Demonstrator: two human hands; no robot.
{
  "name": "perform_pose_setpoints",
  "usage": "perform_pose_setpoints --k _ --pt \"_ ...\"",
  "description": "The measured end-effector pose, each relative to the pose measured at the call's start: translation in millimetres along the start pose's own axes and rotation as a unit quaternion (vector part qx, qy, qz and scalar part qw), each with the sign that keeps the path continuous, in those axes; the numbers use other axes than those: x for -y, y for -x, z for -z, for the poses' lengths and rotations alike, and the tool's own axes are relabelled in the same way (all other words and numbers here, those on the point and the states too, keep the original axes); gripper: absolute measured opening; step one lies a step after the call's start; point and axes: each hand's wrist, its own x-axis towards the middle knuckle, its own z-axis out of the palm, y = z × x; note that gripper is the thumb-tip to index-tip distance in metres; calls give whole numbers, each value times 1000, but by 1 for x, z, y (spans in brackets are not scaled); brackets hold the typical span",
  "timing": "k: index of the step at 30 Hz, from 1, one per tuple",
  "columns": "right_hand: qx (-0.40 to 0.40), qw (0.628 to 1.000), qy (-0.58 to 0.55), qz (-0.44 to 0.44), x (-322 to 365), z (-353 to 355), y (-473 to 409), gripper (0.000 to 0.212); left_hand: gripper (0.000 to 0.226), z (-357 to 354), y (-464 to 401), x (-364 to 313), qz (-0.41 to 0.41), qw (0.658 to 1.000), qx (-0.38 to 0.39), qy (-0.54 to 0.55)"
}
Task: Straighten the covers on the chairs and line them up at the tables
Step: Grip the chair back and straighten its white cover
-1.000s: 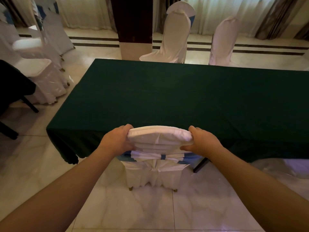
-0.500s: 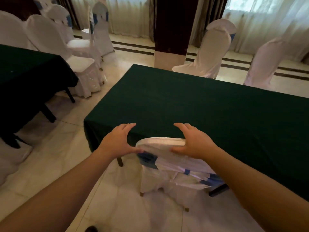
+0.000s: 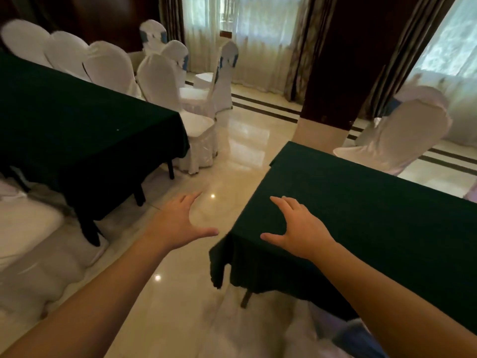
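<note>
White fabric-covered chairs beyond the dark green clothed worktop are sitting unevenly, nothing is being grasped by the spread left hand or right hand, and much is judged left.

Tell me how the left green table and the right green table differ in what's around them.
The left table has a row of white-covered chairs packed along its far side; the right table shows only one covered chair beyond its far edge. The right hand hovers open over the right table's corner, while the left hand hangs over bare floor, not over the left table. Both tables wear dark green cloths.
</note>
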Motion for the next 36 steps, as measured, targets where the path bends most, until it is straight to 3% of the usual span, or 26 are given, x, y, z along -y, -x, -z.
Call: perform_pose_setpoints --k 5,14,21,28,36 --pt "-22 999 -38 15 79 -1 -108 102 121 60 -75 81 -3 1000 -17 -16" --pt "-62 996 -67 -6 100 -26 -313 102 120 88 -256 148 -26 999 2 -30" --pt "-85 993 -80 -28 58 -36 -518 108 122 95 -472 171 -64 997 10 -50" --pt "-92 987 -104 -83 -6 8 -663 109 121 100 -673 138 -124 992 18 -23" --pt "-99 979 -69 -164 -108 34 -815 108 117 40 -899 113 -192 981 40 5"
